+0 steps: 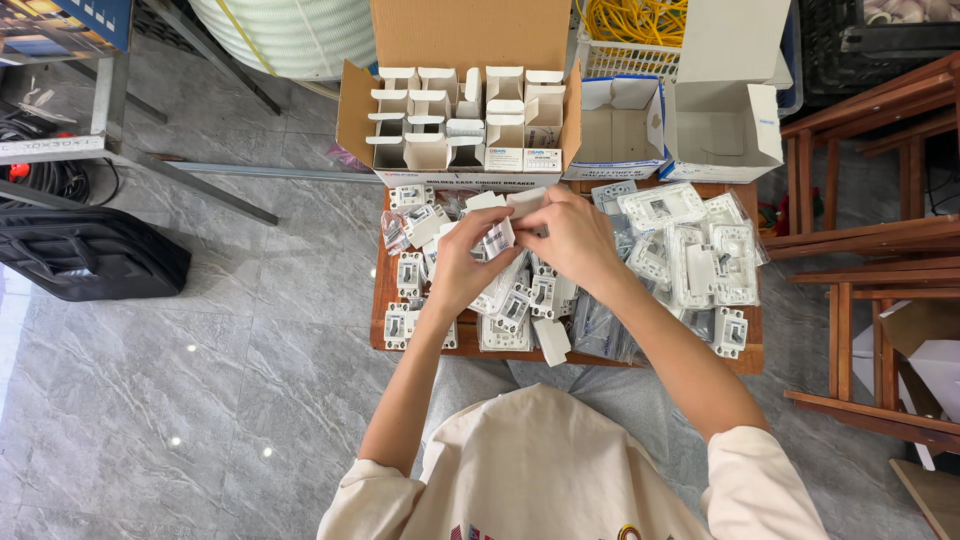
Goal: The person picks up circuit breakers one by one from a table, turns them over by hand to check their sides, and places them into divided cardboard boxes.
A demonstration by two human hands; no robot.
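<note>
We look down on a grey tiled floor (200, 350), then a low wooden table (748, 360) strewn with white bagged switch parts (690, 250). At twelve o'clock sits an open carton (455, 120) packed with small white boxes (505, 130). Our left hand (462, 262) and right hand (575, 235) meet over the table's middle, fingers pinched together on a small white box (512, 210) between them, its long axis running roughly nine to three; both hands touch it, neither nearer.
</note>
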